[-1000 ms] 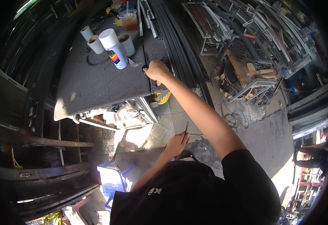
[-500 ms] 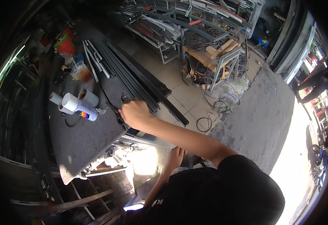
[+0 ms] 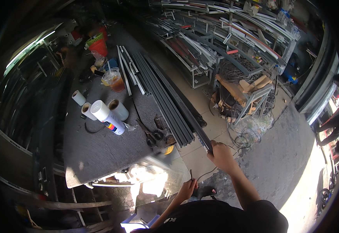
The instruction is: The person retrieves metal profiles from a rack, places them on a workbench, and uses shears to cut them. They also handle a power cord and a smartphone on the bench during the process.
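Carpet-textured grey tabletop point(image 3: 95, 153). Along its 3 o'clock side, long dark bar point(image 3: 201, 136) — straight, narrow; long axis 11-to-5, near end pointing to 5. Right hand point(image 3: 223, 156): fingers clamped around that end. Left hand point(image 3: 186, 190), 6 o'clock — fingers pinched on thin dark strip point(image 3: 191, 174), tip toward 12.

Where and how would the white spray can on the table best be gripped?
Probably around the spray can's cylindrical body, below the white cap, coming from the near side of the table: it appears upright, and two white rolls stand close on its far side. The cap could pull off.
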The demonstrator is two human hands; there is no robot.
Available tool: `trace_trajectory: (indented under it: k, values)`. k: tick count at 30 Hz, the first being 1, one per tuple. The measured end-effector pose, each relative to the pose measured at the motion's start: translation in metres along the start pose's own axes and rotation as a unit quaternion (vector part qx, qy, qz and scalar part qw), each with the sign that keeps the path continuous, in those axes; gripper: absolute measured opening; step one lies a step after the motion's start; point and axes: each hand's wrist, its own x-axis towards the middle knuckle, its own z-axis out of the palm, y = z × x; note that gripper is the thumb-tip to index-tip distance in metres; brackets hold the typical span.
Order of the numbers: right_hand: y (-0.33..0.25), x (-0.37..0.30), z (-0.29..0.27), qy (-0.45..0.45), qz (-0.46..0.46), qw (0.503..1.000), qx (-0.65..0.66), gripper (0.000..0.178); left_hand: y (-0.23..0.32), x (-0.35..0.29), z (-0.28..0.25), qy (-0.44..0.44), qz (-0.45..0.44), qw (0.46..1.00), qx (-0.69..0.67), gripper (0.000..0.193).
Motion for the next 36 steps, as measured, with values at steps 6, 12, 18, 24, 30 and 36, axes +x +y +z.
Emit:
trace_trajectory:
  k: [6,12,18,24,30,36]
  values:
    - [0.015,0.095,-0.011,0.054,-0.02,0.996,0.069,0.026,-0.007,-0.005,-0.023,0.042,-0.069,0.996,-0.043,0.039]
    - [0.007,0.177,0.03,-0.004,-0.016,0.999,0.042,0.043,0.024,-0.01,-0.034,0.028,0.045,0.994,0.099,0.035]
    - [0.015,0.157,0.028,0.048,-0.05,0.989,0.133,0.053,0.093,0.005,-0.024,0.01,0.072,0.996,0.057,0.041]
    - [0.007,-0.004,0.012,0.048,0.017,0.938,0.342,0.048,0.144,0.028,0.009,-0.07,0.1,0.99,-0.064,0.04]
    - [0.02,-0.088,0.011,-0.095,-0.147,0.761,0.625,0.043,0.147,0.031,0.043,-0.303,0.131,0.903,-0.275,0.029]
    - [0.023,-0.099,-0.006,-0.118,-0.269,0.734,0.612,0.038,0.144,0.02,0.049,-0.34,0.103,0.891,-0.283,0.012]
